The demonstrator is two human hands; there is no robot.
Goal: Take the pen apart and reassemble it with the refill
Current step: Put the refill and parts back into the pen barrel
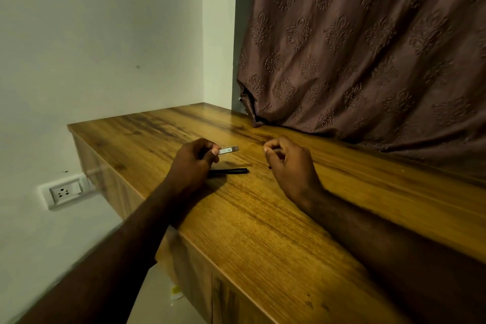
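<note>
Pen barrel (228,150): pinched in our left hand (194,159), its pale end pointing right toward our right hand (286,163).
Right-hand fingers (271,145): curled nearly closed; we cannot tell what they hold.
Black pen piece (231,171): flat on the wooden table (263,218), lengthwise left-right, just below our left hand, nearer it.

You're working in dim, warm, yellowish light. The desk (263,218) is catching a soft sheen along its far edge, so the light is reaching it from up ahead. Your left hand (194,163) is throwing a dark shadow onto the wood just beside it. Your near forearms are going murky and soft. The wide lens is bending the wall (92,47) lines at the edges.
</note>
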